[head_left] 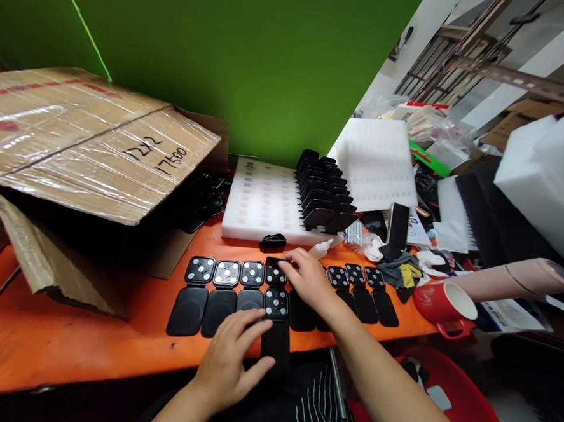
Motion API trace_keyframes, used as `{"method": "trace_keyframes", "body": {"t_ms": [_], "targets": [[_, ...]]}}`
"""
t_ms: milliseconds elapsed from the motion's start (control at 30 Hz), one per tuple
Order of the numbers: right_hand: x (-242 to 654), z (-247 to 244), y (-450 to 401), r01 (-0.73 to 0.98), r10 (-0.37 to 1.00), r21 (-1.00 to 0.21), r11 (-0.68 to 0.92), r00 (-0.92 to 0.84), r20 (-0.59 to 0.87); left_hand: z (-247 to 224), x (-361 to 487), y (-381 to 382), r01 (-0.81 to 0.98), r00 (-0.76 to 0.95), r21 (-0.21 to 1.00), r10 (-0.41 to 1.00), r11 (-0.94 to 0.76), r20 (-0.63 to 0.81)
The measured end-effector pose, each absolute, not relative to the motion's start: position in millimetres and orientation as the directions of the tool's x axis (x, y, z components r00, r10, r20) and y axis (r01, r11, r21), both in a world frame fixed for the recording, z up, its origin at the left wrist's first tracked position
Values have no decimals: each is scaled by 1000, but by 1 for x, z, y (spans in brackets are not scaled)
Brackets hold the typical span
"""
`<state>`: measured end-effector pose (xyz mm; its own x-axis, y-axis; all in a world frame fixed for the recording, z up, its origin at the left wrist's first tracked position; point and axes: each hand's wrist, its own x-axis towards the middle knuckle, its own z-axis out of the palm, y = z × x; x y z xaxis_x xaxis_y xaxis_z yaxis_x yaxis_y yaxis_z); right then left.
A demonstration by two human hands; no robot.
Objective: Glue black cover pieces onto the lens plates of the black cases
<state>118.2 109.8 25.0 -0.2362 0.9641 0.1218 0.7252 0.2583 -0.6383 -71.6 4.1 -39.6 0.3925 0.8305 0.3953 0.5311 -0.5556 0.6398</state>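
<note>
Several black hinged pieces lie in a row on the orange table, each with a square end with pale round dots, such as this piece [200, 269], and a longer flat black flap. My right hand [309, 281] reaches over the row's middle, fingertips closed at the upper edge of a dotted black square [276, 276]; a dark part covers some of its dots. Just below lies another dotted hinged piece [276, 304], its flap hanging past the table's front edge. My left hand [232, 354] is open, thumb apart, fingertips at this piece's left side.
A large cardboard box [90, 142] stands at left, black parts beside it. Behind the row, a white foam block [263, 203] holds upright black pieces [319, 191]. Near it are a black bundle [273, 242] and a small white bottle [321, 248]. A red mug [445, 307] stands at right.
</note>
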Motion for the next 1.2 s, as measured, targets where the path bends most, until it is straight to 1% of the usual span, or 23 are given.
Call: {"method": "trace_keyframes", "body": {"t_ms": [33,67,100,133,200,233,300,333,400,433,500,567,633,733,833,1067,1200], "targets": [[120,32,97,685,958,-684,249,-280,69,-38,-71,4,489,275,743,889,-457,366],[121,36,83,644,945,-730,227,-327,6,-35,-69,5,421,176,839,939,-344,297],[122,39,70,602,931,-776,189,-361,-53,-32,-67,5,340,120,911,972,-231,202],[122,39,57,559,920,-819,132,-376,-108,-28,-64,5,266,105,955,989,-128,103],[122,33,35,469,914,-883,-19,-350,-205,-19,-59,4,179,123,984,992,18,-41],[123,28,27,430,912,-898,-87,-327,-246,-16,-57,3,167,127,984,989,56,-78],[125,19,16,392,906,-904,-173,-297,-302,-13,-54,1,168,117,982,988,85,-106],[126,16,13,397,900,-899,-185,-298,-317,-13,-53,-1,176,119,981,987,86,-108],[130,14,12,434,889,-883,-180,-312,-335,-16,-53,-3,227,148,972,985,50,-86],[133,14,12,449,886,-874,-183,-310,-344,-19,-54,-4,269,166,963,985,5,-52],[140,15,17,465,897,-863,-196,-271,-350,-24,-56,-6,368,229,918,971,-148,64],[147,14,24,461,919,-863,-207,-212,-334,-27,-58,-6,455,336,822,921,-343,198],[151,9,33,463,932,-862,-205,-177,-316,-31,-58,-7,506,452,696,844,-509,288],[149,-3,44,508,923,-837,-206,-182,-338,-36,-53,-7,534,574,547,751,-645,325],[142,-12,52,560,910,-807,-187,-209,-357,-42,-48,-7,555,613,498,732,-666,296],[134,-17,58,673,910,-726,-145,-197,-364,-45,-47,-6,561,590,537,759,-630,275],[133,-17,57,689,919,-707,-159,-159,-362,-44,-48,-5,565,585,539,764,-624,272]]}}
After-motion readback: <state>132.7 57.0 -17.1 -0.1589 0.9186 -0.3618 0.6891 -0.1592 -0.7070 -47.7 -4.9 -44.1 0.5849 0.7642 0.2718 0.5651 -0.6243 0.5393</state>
